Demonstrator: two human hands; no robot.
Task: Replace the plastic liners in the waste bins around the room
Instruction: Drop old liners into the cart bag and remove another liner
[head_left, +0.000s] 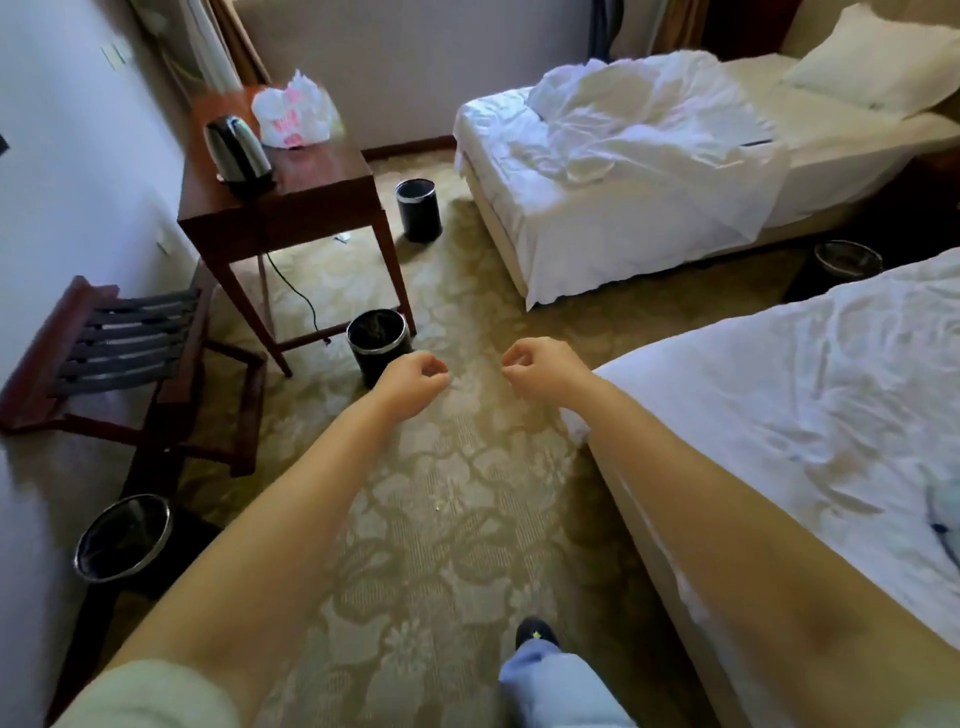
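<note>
At the far left, the bin by the wall (124, 538) stands near the left elbow, with a dark wrinkled liner inside. Further ahead, the bin at the table leg (376, 340) stands upright beside the wooden table (311, 176), its mouth facing up. The left hand (413, 374) appears just right of its rim, fingers curled in, and I see nothing held in them. The far bin (418, 208) stands well beyond. The right hand (540, 369) is curled the same way, also with nothing visible in it. The bin between the beds (847, 260) is far right. I judge the left hand is nearer to the bin at the table leg, which lies ahead and to its left.
</note>
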